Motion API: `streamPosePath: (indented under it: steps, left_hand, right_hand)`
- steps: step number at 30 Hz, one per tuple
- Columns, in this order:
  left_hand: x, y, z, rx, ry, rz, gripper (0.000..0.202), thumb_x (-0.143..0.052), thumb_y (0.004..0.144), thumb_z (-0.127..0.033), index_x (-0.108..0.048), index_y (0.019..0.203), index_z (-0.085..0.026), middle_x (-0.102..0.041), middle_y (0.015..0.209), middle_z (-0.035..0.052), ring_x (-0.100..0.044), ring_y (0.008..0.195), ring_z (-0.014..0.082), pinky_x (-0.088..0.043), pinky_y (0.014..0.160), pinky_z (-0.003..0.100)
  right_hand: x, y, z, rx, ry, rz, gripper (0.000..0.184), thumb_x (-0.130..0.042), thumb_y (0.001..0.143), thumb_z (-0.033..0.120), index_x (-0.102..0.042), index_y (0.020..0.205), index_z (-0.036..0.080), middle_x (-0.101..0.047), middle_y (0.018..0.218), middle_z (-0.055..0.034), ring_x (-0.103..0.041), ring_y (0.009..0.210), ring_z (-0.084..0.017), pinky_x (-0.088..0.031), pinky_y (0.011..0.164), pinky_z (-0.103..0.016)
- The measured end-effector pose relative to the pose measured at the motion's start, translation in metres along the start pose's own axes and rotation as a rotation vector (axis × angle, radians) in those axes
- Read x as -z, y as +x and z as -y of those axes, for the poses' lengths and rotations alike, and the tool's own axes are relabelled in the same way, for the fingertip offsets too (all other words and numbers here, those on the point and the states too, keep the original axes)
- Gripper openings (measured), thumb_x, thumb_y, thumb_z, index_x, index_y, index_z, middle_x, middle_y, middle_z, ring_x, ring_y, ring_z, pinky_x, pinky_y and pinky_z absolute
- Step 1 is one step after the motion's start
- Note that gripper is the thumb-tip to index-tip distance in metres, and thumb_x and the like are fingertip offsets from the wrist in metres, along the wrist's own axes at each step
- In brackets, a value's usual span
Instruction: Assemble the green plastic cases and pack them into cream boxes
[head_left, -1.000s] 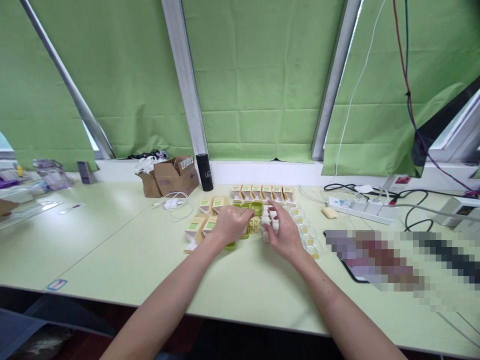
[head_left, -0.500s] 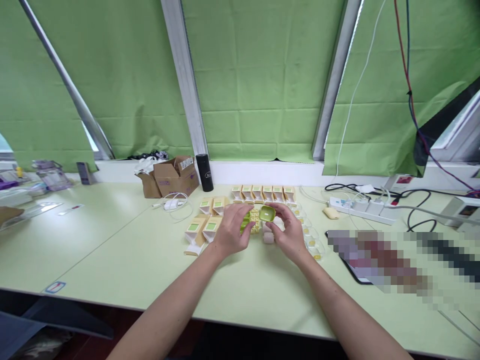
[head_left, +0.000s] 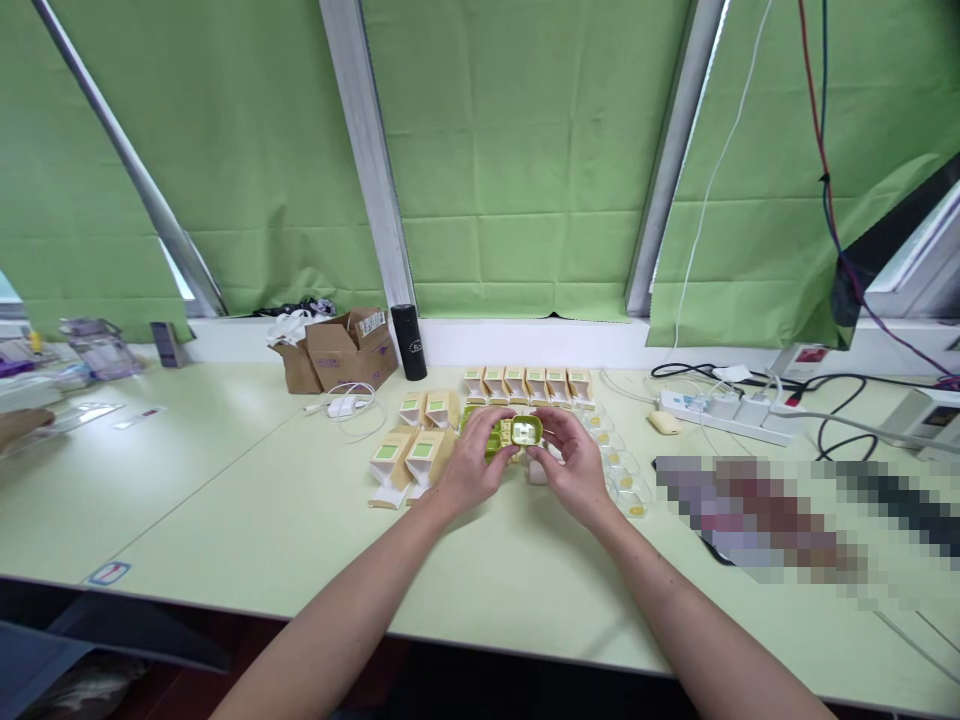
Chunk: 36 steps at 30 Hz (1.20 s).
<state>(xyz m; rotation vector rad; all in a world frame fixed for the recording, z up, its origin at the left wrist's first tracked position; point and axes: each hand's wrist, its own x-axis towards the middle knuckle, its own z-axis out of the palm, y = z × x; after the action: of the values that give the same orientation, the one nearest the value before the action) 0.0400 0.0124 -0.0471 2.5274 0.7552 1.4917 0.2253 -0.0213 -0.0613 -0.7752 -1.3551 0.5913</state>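
Both hands meet over the middle of the pale green table. A small green case, open and showing a pale inside, is pinched between my left hand and my right hand. Under and behind the hands lie more green cases and small yellow pieces. A row of tan cartons with green labels stands behind, and more such cartons lie left of my left hand. Clear plastic trays with yellow bits lie right of my right hand.
An open cardboard box and a black cylinder stand at the back by the window ledge. A white power strip with cables lies at the right. A white charger cable lies near the box. Clear packaging sits far left.
My left hand drew a green case out of the cluster and my right hand came to it. Now both hands hold it, slightly nearer me and opened.
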Motion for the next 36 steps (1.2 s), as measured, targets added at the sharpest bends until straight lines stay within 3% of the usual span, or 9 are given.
streamPosePath:
  steps: [12,21,27,33,36]
  left_hand:
    - [-0.0028,-0.0013,0.0025,0.017,0.028,-0.062,0.030,-0.063,0.104,-0.033,-0.057,0.132,-0.025,-0.069,0.126,0.0110,-0.066,0.119,0.0260,-0.058,0.098,0.044]
    - [-0.0010,0.0007,0.0002,0.010,0.030,-0.016,0.033,-0.059,0.105,-0.033,-0.057,0.138,-0.024,-0.069,0.127,0.0126,-0.065,0.121,0.0277,-0.057,0.100,0.046]
    - [-0.0022,0.0010,0.0034,0.037,0.017,0.010,0.039,-0.054,0.107,-0.029,-0.056,0.146,-0.026,-0.070,0.122,0.0114,-0.065,0.116,0.0272,-0.056,0.100,0.048]
    - [-0.0045,0.0005,0.0056,0.082,0.014,0.037,0.033,-0.055,0.106,-0.028,-0.061,0.138,-0.025,-0.071,0.115,0.0097,-0.066,0.107,0.0253,-0.057,0.096,0.045]
    - [-0.0046,0.0004,0.0053,0.106,0.009,0.047,0.032,-0.056,0.106,-0.029,-0.062,0.138,-0.024,-0.070,0.114,0.0089,-0.066,0.103,0.0239,-0.056,0.095,0.042]
  right_hand:
    - [0.0022,-0.0013,0.0020,0.015,-0.040,0.018,0.038,-0.074,0.092,0.028,-0.065,0.128,0.028,-0.071,0.131,-0.0100,-0.071,0.112,-0.026,-0.062,0.100,-0.048]
    - [0.0051,-0.0003,0.0003,-0.016,-0.058,0.017,0.038,-0.073,0.094,0.035,-0.065,0.131,0.029,-0.070,0.131,-0.0104,-0.071,0.101,-0.024,-0.063,0.086,-0.042]
    - [0.0050,-0.0006,-0.0006,-0.055,-0.095,0.038,0.037,-0.067,0.099,0.040,-0.063,0.133,0.027,-0.072,0.095,-0.0050,-0.070,0.079,-0.021,-0.060,0.071,-0.035]
    - [0.0028,0.0010,0.0032,-0.032,-0.056,0.032,0.026,-0.063,0.101,0.045,-0.063,0.120,0.027,-0.070,0.118,-0.0082,-0.072,0.080,-0.019,-0.062,0.072,-0.035]
    - [0.0029,0.0019,0.0037,-0.059,-0.022,0.035,0.025,-0.063,0.101,0.046,-0.063,0.117,0.027,-0.071,0.113,-0.0074,-0.071,0.077,-0.019,-0.063,0.071,-0.036]
